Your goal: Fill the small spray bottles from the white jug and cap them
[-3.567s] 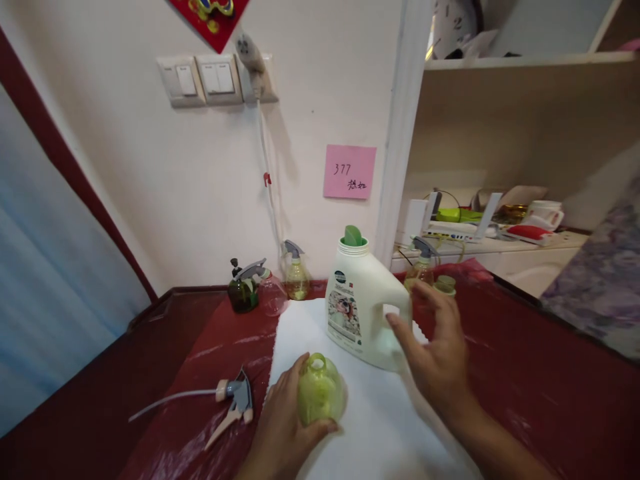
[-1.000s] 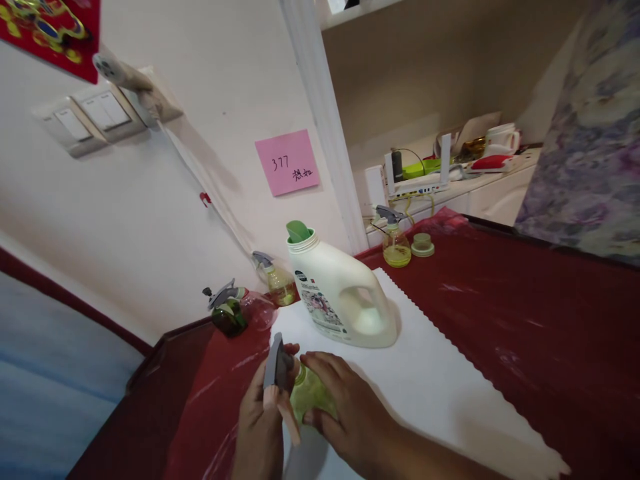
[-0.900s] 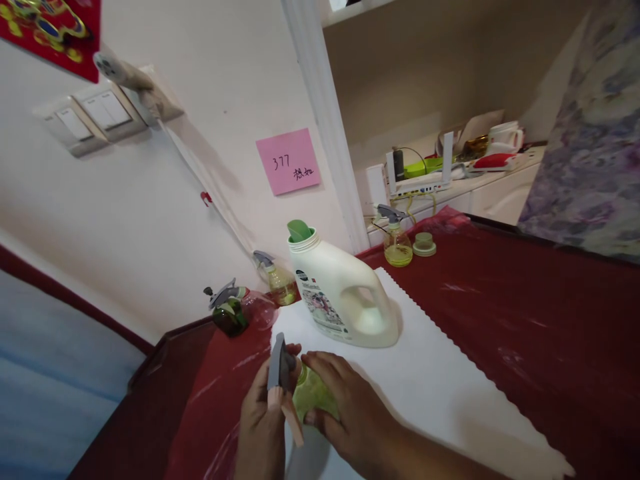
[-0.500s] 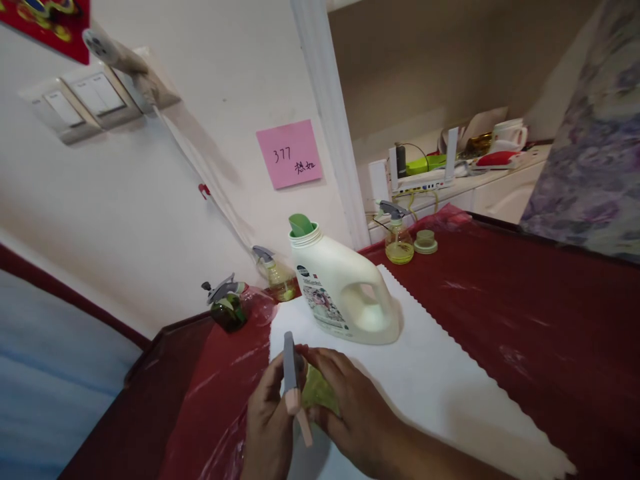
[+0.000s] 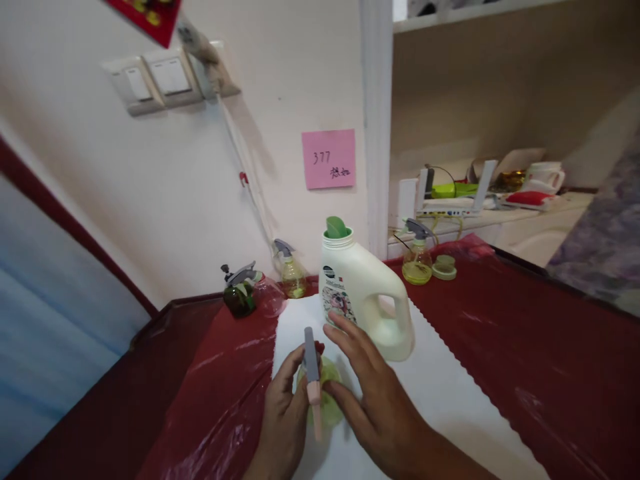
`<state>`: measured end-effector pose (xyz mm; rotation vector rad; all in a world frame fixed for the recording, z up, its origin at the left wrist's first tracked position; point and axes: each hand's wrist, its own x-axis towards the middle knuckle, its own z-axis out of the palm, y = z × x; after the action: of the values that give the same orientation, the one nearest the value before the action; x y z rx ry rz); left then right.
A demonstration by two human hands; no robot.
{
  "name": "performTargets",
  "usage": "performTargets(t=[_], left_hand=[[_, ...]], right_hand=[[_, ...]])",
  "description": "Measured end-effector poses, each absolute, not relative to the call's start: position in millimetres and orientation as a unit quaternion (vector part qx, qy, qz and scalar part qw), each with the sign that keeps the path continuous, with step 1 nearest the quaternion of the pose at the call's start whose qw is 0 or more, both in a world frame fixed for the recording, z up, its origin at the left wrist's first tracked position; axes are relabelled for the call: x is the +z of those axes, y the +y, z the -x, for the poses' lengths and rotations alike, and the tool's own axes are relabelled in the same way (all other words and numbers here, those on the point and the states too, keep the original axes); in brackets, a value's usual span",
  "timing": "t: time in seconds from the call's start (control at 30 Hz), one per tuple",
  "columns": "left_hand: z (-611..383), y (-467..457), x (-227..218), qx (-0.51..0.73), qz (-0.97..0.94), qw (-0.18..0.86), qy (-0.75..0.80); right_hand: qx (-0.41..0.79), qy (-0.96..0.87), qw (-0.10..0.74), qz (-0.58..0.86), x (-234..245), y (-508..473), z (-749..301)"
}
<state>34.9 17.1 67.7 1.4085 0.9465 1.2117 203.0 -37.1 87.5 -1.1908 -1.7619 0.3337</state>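
Note:
My left hand (image 5: pixel 284 415) is closed around the neck of a spray bottle (image 5: pixel 332 408) with a translucent yellow-green body, a grey spray head and a pale pink nozzle and trigger. The bottle is seen from above, over a white sheet (image 5: pixel 440 400). Just to its right, my right hand (image 5: pixel 375 393) has its fingers spread, the thumb close to the bottle's body. Whether that thumb touches is hard to tell. Beyond the hands stands a pale green jug (image 5: pixel 357 267) with a handle and an open neck, a green scoop-like piece (image 5: pixel 336 227) sticking out of it.
At the back left are a dark green spray bottle (image 5: pixel 239 300), a pink one (image 5: pixel 269 295) and a yellowish one (image 5: pixel 294 277) by the wall. Another yellow spray bottle (image 5: pixel 417 265) and a round green cap (image 5: pixel 444 267) stand back right. A white router (image 5: pixel 447 203) sits behind.
My right hand has let go of the spray bottle's body, its fingers spreading and lifting to the right. The left hand keeps its hold. The view has turned left, shifting the scene rightward.

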Motion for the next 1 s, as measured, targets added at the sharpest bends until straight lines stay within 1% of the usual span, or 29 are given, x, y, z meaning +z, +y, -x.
performTargets(t=[0.07,0.13,0.2,0.3,0.5,0.7,0.83,1.0], left_hand=[[-38.3,15.3,69.7,0.501,-0.593,0.508,0.374],[-41.9,12.8,72.7,0.5,-0.601,0.506,0.364],[-44.3,10.1,74.3,0.502,-0.6,0.512,0.356],[-45.7,6.4,71.4,0.511,-0.592,0.521,0.342],[-48.9,5.4,65.6,0.523,-0.562,0.529,0.361],[-50.3,7.6,62.7,0.528,-0.525,0.568,0.352],[-54.3,6.5,64.8,0.539,-0.488,0.599,0.335],[-58.1,5.7,70.8,0.556,-0.484,0.592,0.326]], right_hand=[[0.042,-0.793,0.422,0.438,109.8,-31.5,-213.5],[-0.013,-0.861,0.327,0.39,132.9,-22.0,-220.2],[-0.025,-0.902,0.244,0.356,151.4,-11.3,-222.2],[0.001,-0.926,0.176,0.335,166.5,2.1,-219.7],[0.045,-0.922,0.085,0.375,173.5,16.1,-208.4],[0.055,-0.86,0.031,0.506,178.9,13.4,-187.4],[0.03,-0.816,-0.014,0.577,180.9,6.3,-173.7],[0.002,-0.804,-0.033,0.593,180.4,2.0,-167.8]])
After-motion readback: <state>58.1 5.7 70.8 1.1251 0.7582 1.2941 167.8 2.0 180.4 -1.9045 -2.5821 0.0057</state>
